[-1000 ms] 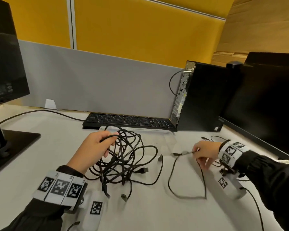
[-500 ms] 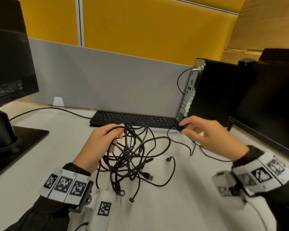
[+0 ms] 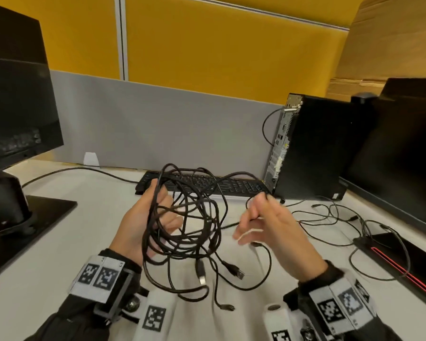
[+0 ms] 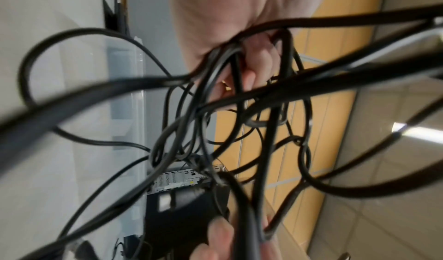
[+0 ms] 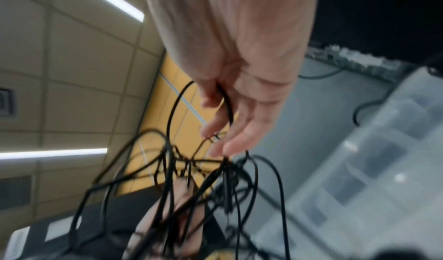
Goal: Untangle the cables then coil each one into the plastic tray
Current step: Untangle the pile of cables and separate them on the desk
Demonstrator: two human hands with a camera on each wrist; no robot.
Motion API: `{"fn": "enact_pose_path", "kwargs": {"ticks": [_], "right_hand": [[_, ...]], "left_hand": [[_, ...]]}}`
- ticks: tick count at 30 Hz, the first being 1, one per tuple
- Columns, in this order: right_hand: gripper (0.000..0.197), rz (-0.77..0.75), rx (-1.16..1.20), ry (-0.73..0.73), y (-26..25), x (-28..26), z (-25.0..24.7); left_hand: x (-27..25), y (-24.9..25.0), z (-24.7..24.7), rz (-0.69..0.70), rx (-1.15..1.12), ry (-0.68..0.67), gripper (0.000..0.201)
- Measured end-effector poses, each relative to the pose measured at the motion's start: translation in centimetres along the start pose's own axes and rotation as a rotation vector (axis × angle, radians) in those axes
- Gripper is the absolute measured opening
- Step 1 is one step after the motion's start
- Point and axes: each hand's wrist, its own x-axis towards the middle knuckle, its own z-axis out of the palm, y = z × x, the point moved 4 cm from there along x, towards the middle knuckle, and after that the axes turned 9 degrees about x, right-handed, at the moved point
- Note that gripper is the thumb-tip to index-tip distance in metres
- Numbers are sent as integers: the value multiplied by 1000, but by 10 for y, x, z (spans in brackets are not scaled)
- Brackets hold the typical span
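Cables tangled, raised in left grip | right grip pinches strand | keyboard behind

Black keyboard sits at the back of the counter. PC tower stands just right of it. Monitors flank both sides.

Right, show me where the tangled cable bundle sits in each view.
Head: cable bundle at centre, hanging from the left hand.
Left wrist: bundle fills the frame, close and blurred.
Right wrist: bundle at lower centre, below the right hand.
Shared landmark: computer tower.
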Motion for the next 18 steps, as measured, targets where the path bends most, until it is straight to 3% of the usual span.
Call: {"fn": "enact_pose_path", "kwargs": {"ticks": [3, 7, 9, 13, 15, 18], "right_hand": [[40, -239, -121, 223, -19, -5, -26], [46, -417, -176, 558, -37, -21, -67], [47, -472, -176, 659, -39, -26, -84], [50, -386, -258, 627, -30, -29, -93], [54, -295, -373, 540, -28, -31, -90], [57, -207, -586, 323, -30, -31, -74]], "left_hand": [[2, 5, -6, 20, -10, -37, 38], [5, 11, -16, 40, 60, 70, 38], [4, 11, -17, 46, 97, 84, 38], [0, 12, -11, 65, 102, 118, 37], [-2, 14, -10, 89, 136, 146, 41], [-3, 14, -7, 86, 41, 86, 37]]}}
